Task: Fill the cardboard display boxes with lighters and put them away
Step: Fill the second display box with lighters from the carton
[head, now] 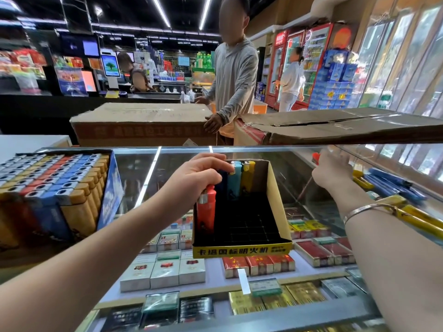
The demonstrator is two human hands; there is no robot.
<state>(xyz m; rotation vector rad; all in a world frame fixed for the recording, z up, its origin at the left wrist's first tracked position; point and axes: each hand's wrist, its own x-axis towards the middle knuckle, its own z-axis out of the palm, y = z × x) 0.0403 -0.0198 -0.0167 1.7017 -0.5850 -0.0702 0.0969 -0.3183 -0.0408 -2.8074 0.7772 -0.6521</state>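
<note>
The left hand (200,172) grips a red plastic lighter (206,212) at the left edge of the yellow-fronted cardboard display box (242,251) on the glass counter (299,188). The right hand (332,171) pinches a small red object (316,157); identity unclear.

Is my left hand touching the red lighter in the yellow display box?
Touching. The head view shows the left hand with fingers curled over the top of the red lighter.

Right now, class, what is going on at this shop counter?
A person is filling a yellow display box on the glass counter with lighters. The left hand holds a red lighter at the box's left side; three lighters already stand at its back. The right hand holds another red lighter. A full tray sits left.
</note>
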